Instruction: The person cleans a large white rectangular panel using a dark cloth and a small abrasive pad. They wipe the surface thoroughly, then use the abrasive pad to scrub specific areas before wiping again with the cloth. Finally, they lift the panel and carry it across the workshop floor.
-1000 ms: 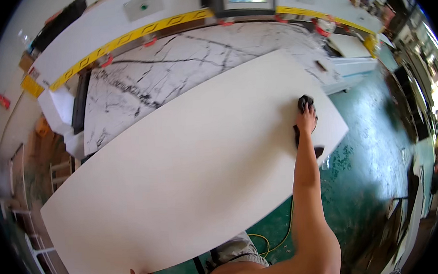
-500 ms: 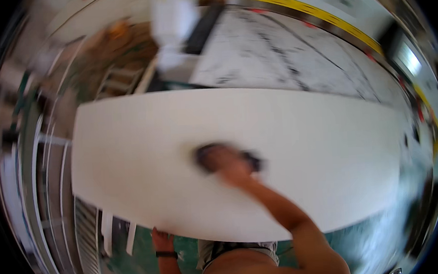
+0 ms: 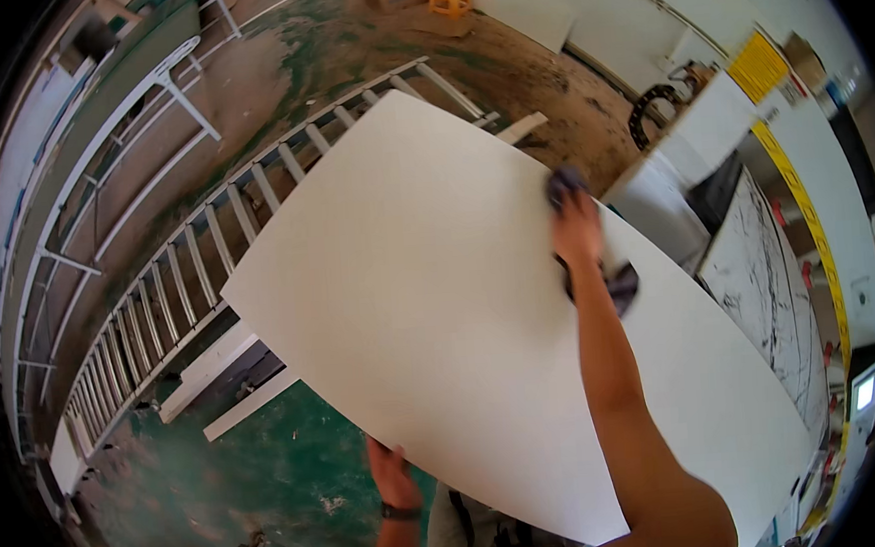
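A large, smooth white panel [image 3: 428,274] lies flat in front of me. My right hand [image 3: 579,233] is near its far edge, pressing a dark, bunched cloth [image 3: 623,288] on the surface. Parts of the cloth stick out past the fingertips and beside the wrist; motion blurs them slightly. Down at the near edge, my left hand [image 3: 396,480] grips the panel's rim, with some fingers hidden by the board. A dark band [image 3: 400,511] circles the left wrist.
A roller conveyor [image 3: 173,290] runs along the left, its far end meeting the panel. Beyond it stands a metal-framed bench [image 3: 131,92]. On the right is a machine with a yellow strip [image 3: 804,206] over a marble-patterned slab [image 3: 758,264]. An orange stool [image 3: 451,0] sits far back.
My right hand has slid the cloth from the panel's middle to its far edge. My view has turned left, bringing more of the conveyor into sight. The left hand stays at the near edge.
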Tool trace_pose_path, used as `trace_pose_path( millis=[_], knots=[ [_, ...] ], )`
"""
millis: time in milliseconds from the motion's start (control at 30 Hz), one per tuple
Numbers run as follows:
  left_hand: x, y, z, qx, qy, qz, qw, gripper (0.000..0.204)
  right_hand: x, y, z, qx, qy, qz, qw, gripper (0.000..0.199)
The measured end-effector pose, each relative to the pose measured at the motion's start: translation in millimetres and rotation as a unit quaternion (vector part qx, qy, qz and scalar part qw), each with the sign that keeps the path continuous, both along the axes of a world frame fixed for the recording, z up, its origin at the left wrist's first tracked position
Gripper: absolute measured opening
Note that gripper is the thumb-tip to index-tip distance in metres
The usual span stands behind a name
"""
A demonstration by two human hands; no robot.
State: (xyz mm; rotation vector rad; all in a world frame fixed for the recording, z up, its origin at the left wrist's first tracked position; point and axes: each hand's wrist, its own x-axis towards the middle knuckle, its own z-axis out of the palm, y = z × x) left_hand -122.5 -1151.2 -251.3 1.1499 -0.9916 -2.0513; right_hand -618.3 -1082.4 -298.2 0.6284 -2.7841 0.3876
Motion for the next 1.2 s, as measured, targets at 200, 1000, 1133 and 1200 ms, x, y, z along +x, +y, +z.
trace_pose_path(
  millis=[200,1000,1133,1200],
  knots=[
    [7,-9,3,0.059,0.003,-0.07,0.996,0.092,-91,-298,27,0.067,-0.08,0.167,0.98,0.053],
    [65,60,-11,0.15,0.053,-0.2,0.967,0.103,315,59,-12,0.006,-0.156,0.423,0.892,0.047],
    [89,91,-9,0.128,0.045,-0.268,0.954,0.106,292,161,47,-0.056,-0.172,0.405,0.896,0.045],
    [93,118,0,0.102,0.024,-0.319,0.942,0.099,193,274,58,-0.062,-0.161,0.025,0.985,0.037]
  ],
)
